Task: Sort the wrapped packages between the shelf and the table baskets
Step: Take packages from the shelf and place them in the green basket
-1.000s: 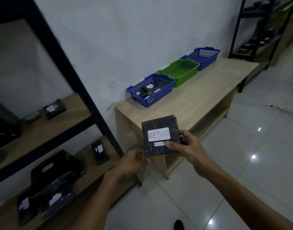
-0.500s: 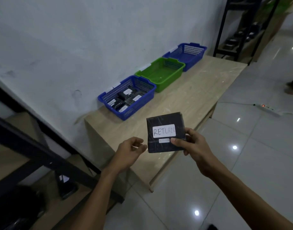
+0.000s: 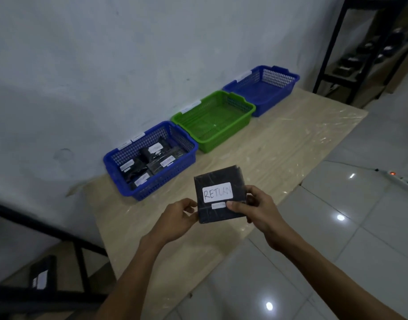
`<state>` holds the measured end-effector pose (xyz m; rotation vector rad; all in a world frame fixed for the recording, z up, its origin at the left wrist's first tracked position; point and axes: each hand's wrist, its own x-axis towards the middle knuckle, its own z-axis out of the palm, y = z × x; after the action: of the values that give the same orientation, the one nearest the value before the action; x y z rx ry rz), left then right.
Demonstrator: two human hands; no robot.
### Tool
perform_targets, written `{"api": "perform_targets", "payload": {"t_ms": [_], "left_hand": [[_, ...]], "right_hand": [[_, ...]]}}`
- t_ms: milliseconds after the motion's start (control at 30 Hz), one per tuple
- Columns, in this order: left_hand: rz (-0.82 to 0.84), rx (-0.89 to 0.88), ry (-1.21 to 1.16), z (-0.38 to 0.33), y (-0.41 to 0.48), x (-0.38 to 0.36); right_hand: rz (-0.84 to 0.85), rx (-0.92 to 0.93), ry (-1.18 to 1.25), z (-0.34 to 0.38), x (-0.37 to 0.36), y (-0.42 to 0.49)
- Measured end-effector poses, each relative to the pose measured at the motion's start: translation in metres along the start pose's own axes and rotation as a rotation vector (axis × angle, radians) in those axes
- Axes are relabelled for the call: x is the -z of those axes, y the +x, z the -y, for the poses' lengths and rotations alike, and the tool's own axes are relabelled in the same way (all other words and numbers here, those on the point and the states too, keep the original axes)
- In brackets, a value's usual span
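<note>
The right hand (image 3: 260, 211) is gripping the wrapped package (image 3: 218, 181), a flat black square labelled RETURN. Its thumb is lying across the front face and its fingers (image 3: 252, 192) are curling round the right edge. The left hand (image 3: 177, 219) is sitting at the package's left edge with fingers bent; in this dim light I cannot tell whether it is pinching or only touching.

The package is hanging in the air over the worktop (image 3: 267, 153), just inside its front edge, label facing up. The baskets are standing in a row along the back edge. From the fingers, the near blue basket (image 3: 156, 188), already holding black packages, is lying ahead and left, by the back left corner. The green basket (image 3: 221, 140) is lying straight ahead, and the far blue basket (image 3: 274, 100) beyond it to the right; both are looking empty. The package being square, no turning seems needed, and the right hand is nearer the two empty baskets.
</note>
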<state>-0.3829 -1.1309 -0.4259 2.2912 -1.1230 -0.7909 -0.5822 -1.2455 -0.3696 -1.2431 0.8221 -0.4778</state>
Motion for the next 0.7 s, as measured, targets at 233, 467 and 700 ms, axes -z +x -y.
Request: {"api": "perform_targets", "payload": {"t_ms": [233,467,700], "left_hand": [[-0.004,0.079,0.067,-0.019,0.085,0.000],[-0.035,0.101,0.144,-0.030,0.187,0.029],[-0.077,0.127,0.172,-0.046,0.256,0.051]], "right_hand": [[0.042,-0.060,-0.028,0.019,0.028,0.102],[0.088,-0.066,-0.038,0.043,0.037,0.202],[0.149,-0.098,-0.088,0.059,0.055,0.297]]}}
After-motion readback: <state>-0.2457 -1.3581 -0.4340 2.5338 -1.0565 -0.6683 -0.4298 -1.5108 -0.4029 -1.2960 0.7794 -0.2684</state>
